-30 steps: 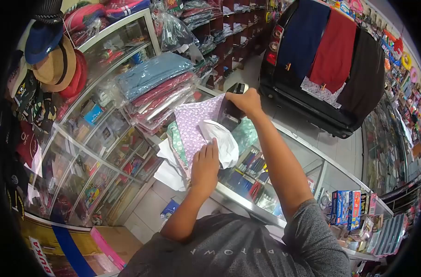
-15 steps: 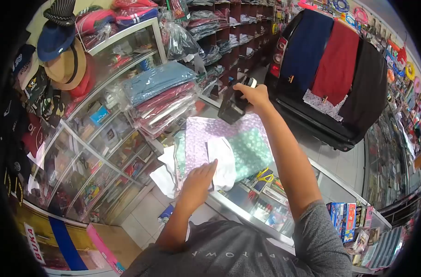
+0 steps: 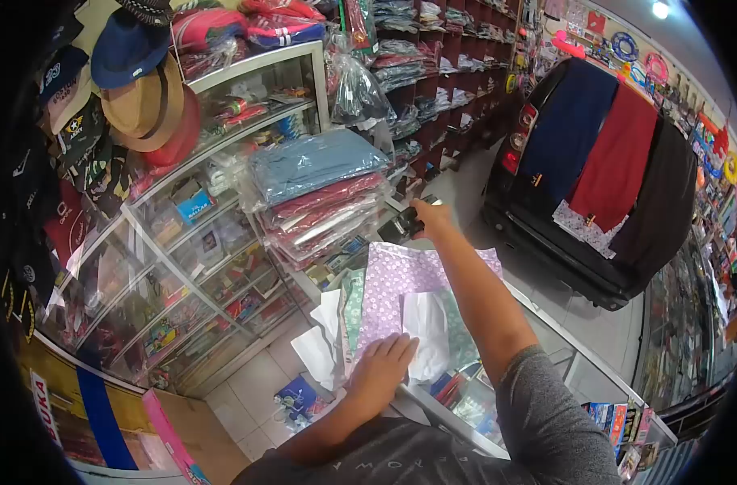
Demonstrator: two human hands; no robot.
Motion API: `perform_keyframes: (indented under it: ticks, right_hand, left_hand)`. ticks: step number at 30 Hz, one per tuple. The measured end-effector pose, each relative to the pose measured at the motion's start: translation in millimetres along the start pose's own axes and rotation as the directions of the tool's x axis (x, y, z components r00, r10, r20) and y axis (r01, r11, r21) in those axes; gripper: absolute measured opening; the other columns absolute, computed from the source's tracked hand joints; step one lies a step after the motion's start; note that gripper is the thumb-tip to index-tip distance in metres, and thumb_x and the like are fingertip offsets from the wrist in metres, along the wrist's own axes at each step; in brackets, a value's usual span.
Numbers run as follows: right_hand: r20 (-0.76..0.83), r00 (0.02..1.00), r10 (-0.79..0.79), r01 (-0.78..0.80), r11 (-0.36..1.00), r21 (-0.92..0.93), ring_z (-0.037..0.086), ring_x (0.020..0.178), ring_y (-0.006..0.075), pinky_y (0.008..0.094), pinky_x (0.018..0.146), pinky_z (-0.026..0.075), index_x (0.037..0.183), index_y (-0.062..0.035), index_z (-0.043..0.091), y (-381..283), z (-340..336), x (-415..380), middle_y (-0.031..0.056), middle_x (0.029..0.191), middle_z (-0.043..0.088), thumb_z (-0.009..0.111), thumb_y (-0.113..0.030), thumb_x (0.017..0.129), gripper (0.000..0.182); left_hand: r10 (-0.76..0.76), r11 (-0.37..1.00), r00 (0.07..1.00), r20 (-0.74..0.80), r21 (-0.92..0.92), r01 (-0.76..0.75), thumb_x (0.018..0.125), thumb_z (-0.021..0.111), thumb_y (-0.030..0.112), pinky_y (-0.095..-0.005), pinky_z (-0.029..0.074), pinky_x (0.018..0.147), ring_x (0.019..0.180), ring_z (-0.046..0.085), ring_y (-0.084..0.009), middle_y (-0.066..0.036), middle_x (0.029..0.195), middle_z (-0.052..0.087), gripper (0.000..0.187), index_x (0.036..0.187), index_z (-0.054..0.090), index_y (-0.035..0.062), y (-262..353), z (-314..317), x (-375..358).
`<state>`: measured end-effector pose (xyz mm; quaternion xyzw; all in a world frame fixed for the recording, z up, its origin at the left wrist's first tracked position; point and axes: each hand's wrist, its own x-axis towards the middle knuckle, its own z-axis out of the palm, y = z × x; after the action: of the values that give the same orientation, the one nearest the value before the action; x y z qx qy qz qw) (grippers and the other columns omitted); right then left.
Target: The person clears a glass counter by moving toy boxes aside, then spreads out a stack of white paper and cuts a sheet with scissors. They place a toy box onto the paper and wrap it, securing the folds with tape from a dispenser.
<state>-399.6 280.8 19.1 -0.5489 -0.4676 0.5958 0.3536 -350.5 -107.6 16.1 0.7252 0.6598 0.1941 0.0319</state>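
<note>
My left hand [image 3: 384, 368] lies flat, fingers stretched out, on the lower edge of a purple floral cloth [image 3: 384, 303] and a white piece [image 3: 426, 325] resting on it. Green floral cloth [image 3: 354, 311] shows on both sides of the white piece, partly under my right forearm. At the far end of the cloth, my right hand [image 3: 433, 217] is closed on a black object that looks like a tape dispenser [image 3: 404, 225], low over the glass counter. White sheets [image 3: 321, 343] stick out at the left of the cloth.
Plastic-wrapped folded clothes [image 3: 320, 166] are stacked left of the cloth, by a glass display case [image 3: 198, 267]. Hats [image 3: 146, 101] hang at the upper left. Trousers [image 3: 615, 153] drape over a black car-shaped stand [image 3: 538, 242] at the right.
My right hand has lowered the black dispenser from above the cloth to the counter's far end. My left hand stays on the cloth, its fingers flatter. The view has shifted.
</note>
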Motion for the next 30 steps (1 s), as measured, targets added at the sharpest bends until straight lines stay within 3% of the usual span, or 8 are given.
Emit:
perform_keyframes:
  ticks: [11, 13, 16, 19, 21, 25, 28, 30]
  right_hand:
    - [-0.198, 0.98, -0.019, -0.01, 0.989, -0.145, 0.074, 0.087, 0.0362, 0.062, 0.07, 0.065, 0.101, 0.0018, 0.072, 50, 45, 65, 0.0144, 0.101, 0.073, 0.095, -0.027, 0.075, 0.045]
    - [0.076, 0.995, 0.061, -0.049, 0.988, -0.149, 0.073, 0.094, 0.0415, 0.062, 0.076, 0.065, 0.106, 0.0035, 0.071, 24, 27, 26, 0.0173, 0.116, 0.071, 0.095, -0.043, 0.074, 0.061]
    - [0.3, 0.951, 0.076, 0.109, 0.827, -0.552, 0.07, 0.109, 0.0425, 0.0578, 0.078, 0.064, 0.144, 0.0173, 0.039, -32, -17, -49, 0.0284, 0.127, 0.065, 0.08, -0.069, 0.08, 0.114]
    - [0.253, 0.815, -0.522, 0.522, 0.472, -0.71, 0.071, 0.105, 0.0477, 0.0487, 0.091, 0.058, 0.136, 0.0203, 0.045, -23, -71, -110, 0.0395, 0.114, 0.067, 0.073, -0.067, 0.088, 0.104]
    - [0.264, 0.743, -0.615, 0.596, 0.428, -0.679, 0.07, 0.106, 0.0494, 0.0458, 0.095, 0.054, 0.136, 0.0208, 0.046, -15, -113, -156, 0.0406, 0.108, 0.068, 0.068, -0.067, 0.091, 0.101]
    - [0.29, 0.953, -0.092, 0.263, 0.727, -0.634, 0.073, 0.095, 0.0428, 0.0453, 0.085, 0.055, 0.116, 0.0138, 0.068, 9, -165, -210, 0.0296, 0.094, 0.074, 0.062, -0.071, 0.093, 0.088]
    - [0.407, 0.908, -0.101, 0.351, 0.715, -0.605, 0.07, 0.077, 0.0235, 0.0372, 0.071, 0.055, 0.109, 0.0086, 0.074, 29, -184, -259, 0.0188, 0.084, 0.073, 0.075, -0.066, 0.087, 0.078]
    - [0.504, 0.834, -0.224, 0.484, 0.734, -0.476, 0.062, 0.067, 0.0162, 0.0335, 0.062, 0.049, 0.101, 0.0042, 0.074, 34, -187, -284, 0.0122, 0.076, 0.069, 0.087, -0.042, 0.084, 0.051]
  left_hand:
    - [0.024, 0.995, 1.0, 0.004, 0.094, -0.024, 0.081, 0.066, 0.006, -0.0401, 0.039, 0.114, 0.137, 0.051, -0.0281, -0.014, 0.145, 0.055, 0.068, 0.148, 0.051, 0.0016, -2, 8, 2]
    - [0.016, 0.998, 1.0, -0.011, 0.064, -0.015, 0.081, 0.065, 0.006, -0.0409, 0.039, 0.114, 0.137, 0.05, -0.0292, -0.015, 0.144, 0.056, 0.069, 0.148, 0.051, 0.0009, -3, 5, 3]
    - [0.004, 0.999, 1.0, -0.007, -0.04, -0.005, 0.081, 0.061, 0.001, -0.0432, 0.038, 0.116, 0.139, 0.049, -0.0335, -0.019, 0.147, 0.054, 0.07, 0.149, 0.047, -0.0039, -4, -2, 4]
    - [-0.007, 0.992, 1.0, -0.022, -0.127, 0.005, 0.08, 0.057, -0.002, -0.0458, 0.034, 0.119, 0.142, 0.046, -0.0375, -0.023, 0.15, 0.052, 0.074, 0.151, 0.041, -0.0096, -4, -12, 8]
    - [0.003, 0.995, 0.996, -0.089, -0.101, -0.012, 0.078, 0.064, 0.002, -0.0466, 0.031, 0.123, 0.146, 0.043, -0.0381, -0.027, 0.153, 0.046, 0.084, 0.155, 0.035, -0.0114, -6, -10, 6]
    - [-0.009, 0.977, 0.999, 0.046, -0.212, 0.019, 0.078, 0.084, 0.024, -0.0529, 0.023, 0.127, 0.154, 0.027, -0.0447, -0.03, 0.169, 0.019, 0.116, 0.161, 0.011, -0.0123, -5, -27, 3]
    - [-0.006, 0.946, 1.0, 0.028, -0.322, 0.014, 0.079, 0.087, 0.04, -0.0612, 0.014, 0.127, 0.156, 0.018, -0.0522, -0.034, 0.169, 0.01, 0.132, 0.161, -0.004, -0.0102, 1, -44, 5]
    - [-0.031, 0.909, 0.998, -0.055, -0.417, 0.005, 0.078, 0.088, 0.046, -0.0665, 0.01, 0.126, 0.154, 0.018, -0.0554, -0.038, 0.167, 0.011, 0.138, 0.16, -0.008, -0.0102, 5, -45, 4]
